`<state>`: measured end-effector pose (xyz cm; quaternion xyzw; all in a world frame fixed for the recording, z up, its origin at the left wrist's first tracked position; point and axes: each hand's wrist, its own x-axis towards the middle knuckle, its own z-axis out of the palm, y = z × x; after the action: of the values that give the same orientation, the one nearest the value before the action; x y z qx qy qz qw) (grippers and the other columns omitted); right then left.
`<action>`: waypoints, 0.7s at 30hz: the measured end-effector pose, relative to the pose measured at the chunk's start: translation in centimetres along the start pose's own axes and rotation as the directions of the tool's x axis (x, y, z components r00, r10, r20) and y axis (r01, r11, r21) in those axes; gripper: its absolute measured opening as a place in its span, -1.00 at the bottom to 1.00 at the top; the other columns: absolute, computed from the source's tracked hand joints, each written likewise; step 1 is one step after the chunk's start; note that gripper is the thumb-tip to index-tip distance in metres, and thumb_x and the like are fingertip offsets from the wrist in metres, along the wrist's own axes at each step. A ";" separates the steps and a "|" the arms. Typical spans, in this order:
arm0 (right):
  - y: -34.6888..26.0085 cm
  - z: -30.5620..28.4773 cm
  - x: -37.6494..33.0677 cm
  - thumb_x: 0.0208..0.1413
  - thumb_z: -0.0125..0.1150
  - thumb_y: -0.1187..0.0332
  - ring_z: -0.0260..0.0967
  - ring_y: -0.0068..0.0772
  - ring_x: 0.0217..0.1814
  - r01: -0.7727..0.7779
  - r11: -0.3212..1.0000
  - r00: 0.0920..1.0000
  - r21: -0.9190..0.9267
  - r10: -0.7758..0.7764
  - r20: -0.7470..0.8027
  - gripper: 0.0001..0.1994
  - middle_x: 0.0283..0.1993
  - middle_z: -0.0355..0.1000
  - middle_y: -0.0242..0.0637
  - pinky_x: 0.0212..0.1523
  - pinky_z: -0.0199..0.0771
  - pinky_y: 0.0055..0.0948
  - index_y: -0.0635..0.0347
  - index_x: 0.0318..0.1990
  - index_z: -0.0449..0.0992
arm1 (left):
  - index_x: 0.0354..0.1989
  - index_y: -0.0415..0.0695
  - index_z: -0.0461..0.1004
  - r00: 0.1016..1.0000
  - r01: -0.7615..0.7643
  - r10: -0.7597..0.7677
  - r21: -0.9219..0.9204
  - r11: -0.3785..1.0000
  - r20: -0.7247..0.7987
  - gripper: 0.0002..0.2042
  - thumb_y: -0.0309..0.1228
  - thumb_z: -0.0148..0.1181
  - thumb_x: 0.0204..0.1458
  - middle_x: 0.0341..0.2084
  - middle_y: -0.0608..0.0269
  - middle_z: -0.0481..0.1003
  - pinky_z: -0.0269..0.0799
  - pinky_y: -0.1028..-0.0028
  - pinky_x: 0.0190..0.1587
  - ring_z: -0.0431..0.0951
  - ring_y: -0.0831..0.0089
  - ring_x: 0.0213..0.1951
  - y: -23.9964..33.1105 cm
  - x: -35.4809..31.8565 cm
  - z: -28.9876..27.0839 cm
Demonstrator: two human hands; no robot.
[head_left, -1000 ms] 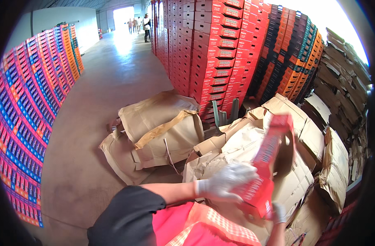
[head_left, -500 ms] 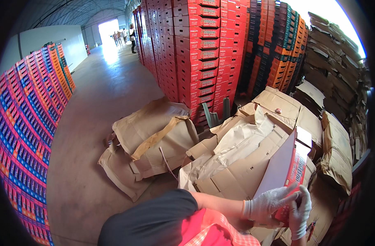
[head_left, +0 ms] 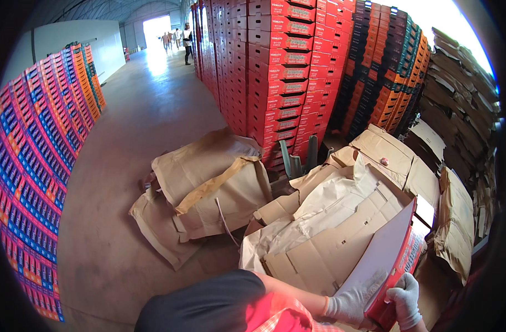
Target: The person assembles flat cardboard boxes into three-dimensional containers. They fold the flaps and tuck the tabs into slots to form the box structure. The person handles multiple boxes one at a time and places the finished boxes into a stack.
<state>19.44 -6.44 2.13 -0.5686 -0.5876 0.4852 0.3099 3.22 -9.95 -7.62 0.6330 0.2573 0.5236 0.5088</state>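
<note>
A red cardboard box (head_left: 399, 265) with a pale grey inside stands tilted at the lower right, partly folded up. My left hand (head_left: 347, 306), in a white knit glove, reaches inside it against the red wall. That wall hides part of its fingers, and the visible ones are blurred. On the outer side, my right hand (head_left: 406, 299), also gloved, is closed on the wall's near end, its fingers curled and its thumb at the edge. Beneath and behind the box lie flattened brown cardboard sheets (head_left: 325, 243) with crumpled kraft paper (head_left: 330, 191) on top.
Another wrapped cardboard bundle (head_left: 208, 193) lies on the floor ahead to the left. Tall stacks of red boxes (head_left: 289, 72) rise in front, with dark and orange crates (head_left: 385, 72) beside them. Colourful boxes (head_left: 37, 182) line the left; flattened cardboard (head_left: 457, 99) is piled right. Several people stand far off.
My left hand has moved down from the box's upper edge to inside its wall. My right hand has closed on the outer side. The box has shifted slightly lower in view.
</note>
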 end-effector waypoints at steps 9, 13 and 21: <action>-2.4 5.0 4.2 -0.12 0.32 0.28 0.43 -0.09 -0.23 0.599 0.201 0.772 -0.775 -0.402 0.493 -0.73 -0.28 0.48 -0.21 -0.11 0.35 -0.17 0.14 -0.24 0.52 | 0.16 -0.08 0.33 0.955 -0.244 0.213 0.140 0.960 0.205 -0.21 -0.28 0.57 -0.36 0.02 0.16 0.40 0.33 0.24 0.11 0.38 0.27 0.09 -3.9 0.3 0.8; -5.1 10.6 5.9 -0.20 0.36 0.30 0.44 -0.05 -0.28 0.754 0.309 0.646 -0.580 -0.510 0.568 -0.72 -0.28 0.46 -0.17 -0.15 0.38 -0.14 0.15 -0.29 0.51 | 0.22 -0.11 0.31 0.957 0.045 0.085 -0.431 0.901 0.277 -0.24 -0.26 0.50 -0.25 0.08 0.07 0.43 0.28 0.20 0.23 0.39 0.14 0.17 -3.1 -0.9 -4.0; -2.8 13.8 6.5 -0.17 0.45 0.22 0.43 -0.25 -0.02 0.563 0.808 0.809 -0.173 -0.495 0.317 -0.47 -0.06 0.46 -0.15 0.01 0.44 -0.31 0.28 -0.02 0.49 | 0.31 -0.21 0.25 0.999 -0.030 0.006 0.701 0.712 0.037 -0.34 -0.32 0.21 -0.03 0.25 -0.11 0.31 0.17 0.19 0.34 0.29 -0.04 0.28 -2.9 -10.1 -24.2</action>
<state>4.69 -2.84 -1.20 -0.3484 -0.8165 0.3669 0.2782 -21.74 -8.57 -15.94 0.7894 0.4224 0.3818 0.2295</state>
